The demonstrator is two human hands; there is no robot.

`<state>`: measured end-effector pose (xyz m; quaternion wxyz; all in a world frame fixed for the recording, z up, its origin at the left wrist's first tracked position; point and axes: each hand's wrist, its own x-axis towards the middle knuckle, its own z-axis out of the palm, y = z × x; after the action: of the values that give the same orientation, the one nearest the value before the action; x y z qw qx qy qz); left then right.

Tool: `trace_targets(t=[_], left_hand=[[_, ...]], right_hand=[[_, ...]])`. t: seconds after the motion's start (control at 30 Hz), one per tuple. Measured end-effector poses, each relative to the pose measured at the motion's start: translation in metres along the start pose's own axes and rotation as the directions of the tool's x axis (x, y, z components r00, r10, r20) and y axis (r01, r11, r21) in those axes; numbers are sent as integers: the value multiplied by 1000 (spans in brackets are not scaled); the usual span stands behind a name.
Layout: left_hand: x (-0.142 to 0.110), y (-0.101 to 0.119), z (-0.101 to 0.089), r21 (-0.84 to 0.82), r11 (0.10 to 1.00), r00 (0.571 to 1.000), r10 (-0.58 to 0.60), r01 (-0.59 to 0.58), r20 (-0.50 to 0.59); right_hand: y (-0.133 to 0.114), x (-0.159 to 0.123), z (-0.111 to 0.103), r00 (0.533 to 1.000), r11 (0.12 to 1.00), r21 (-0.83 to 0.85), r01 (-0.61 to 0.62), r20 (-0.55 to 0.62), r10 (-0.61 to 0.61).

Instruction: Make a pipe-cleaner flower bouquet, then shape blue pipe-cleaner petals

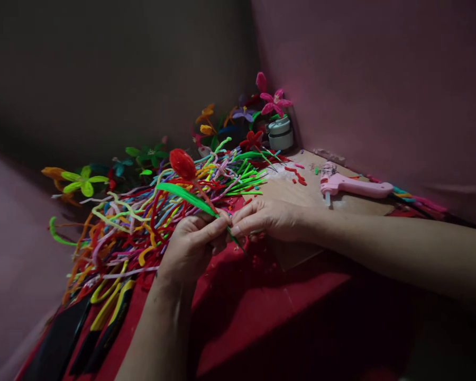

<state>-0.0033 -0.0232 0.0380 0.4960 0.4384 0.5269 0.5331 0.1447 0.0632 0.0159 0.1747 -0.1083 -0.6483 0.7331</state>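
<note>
Between my hands is a pipe-cleaner flower with a red bud [183, 164], a reddish stem and a long green leaf [187, 198]. It tilts, with the bud up to the left and the green stem end pointing down to the right. My left hand [194, 238] pinches the stem near the base of the leaf. Just to the right, my right hand [257, 219] has its fingers closed on the same stem, close to the left thumb. The exact grip of the fingertips is partly hidden. Behind my hands lies a pile of coloured pipe cleaners [135, 211].
A pink glue gun [357, 185] lies on a tan board [301, 201] at the right. Pliers with yellow-and-black handles [107, 317] lie at the lower left beside a dark flat object [59, 338]. Finished flowers [275, 102] and a grey lidded jar [280, 133] stand against the wall.
</note>
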Motion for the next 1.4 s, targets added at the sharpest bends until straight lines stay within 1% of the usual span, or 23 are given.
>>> trace_targets(t=[0.07, 0.1, 0.17, 0.2, 0.23, 0.3, 0.37, 0.43, 0.53, 0.67, 0.8, 0.87, 0.97, 1.1, 1.2, 1.33, 1.4], left_hand=[[2, -1, 1, 3, 1000, 999, 4, -4, -37], [3, -1, 1, 30, 1000, 998, -5, 7, -60], [4, -2, 1, 144, 989, 994, -11, 27, -109], [5, -2, 1, 210, 977, 991, 7, 22, -132], [5, -2, 1, 267, 964, 990, 32, 7, -140], [6, -2, 2, 343, 939, 987, 80, -27, -140], [6, -2, 2, 376, 926, 985, 99, -40, -139], [5, -3, 3, 393, 919, 983, 105, -39, -150], [4, -4, 4, 365, 931, 985, 87, -27, -149], [3, -1, 4, 265, 964, 993, 35, -4, -112], [2, 2, 1, 212, 977, 996, 35, -16, -83], [1, 3, -1, 156, 988, 998, 24, -14, -66], [1, 3, -1, 58, 998, 999, -16, 18, -38], [0, 2, 1, 10, 999, 999, -49, 49, -5], [-3, 2, 2, 11, 1000, 1000, -22, 22, -17], [-5, 3, 3, -9, 998, 998, 60, -60, -21], [-4, 3, 3, 3, 996, 995, 90, -90, -33]], right_hand=[[1, 1, -1, 997, 998, -53, 37, -65, -40], [1, 2, -1, 993, 996, -75, 56, -98, -63], [2, 3, -1, 980, 989, -93, 112, -154, -125], [2, 3, -2, 978, 987, -105, 125, -153, -140], [3, 3, -2, 972, 984, -120, 134, -176, -154], [3, 3, -2, 973, 981, -147, 123, -175, -148], [4, 3, -2, 978, 980, -174, 99, -162, -128], [4, 3, -2, 979, 974, -201, 103, -151, -134], [6, 3, -2, 979, 967, -217, 132, -125, -162], [6, 2, -1, 988, 965, -242, 102, -90, -127], [2, 1, 1, 986, 959, -239, 155, -20, -164], [0, 0, 1, 988, 964, -218, 149, -8, -154], [1, 0, 1, 994, 980, -165, 108, -1, -110], [7, 2, -3, 996, 995, -40, 86, 39, -85], [10, 4, -4, 995, 996, 11, 83, 48, -83], [8, 4, -2, 995, 995, 70, 66, 75, -71], [6, 3, -1, 996, 994, 84, 73, 54, -78]])
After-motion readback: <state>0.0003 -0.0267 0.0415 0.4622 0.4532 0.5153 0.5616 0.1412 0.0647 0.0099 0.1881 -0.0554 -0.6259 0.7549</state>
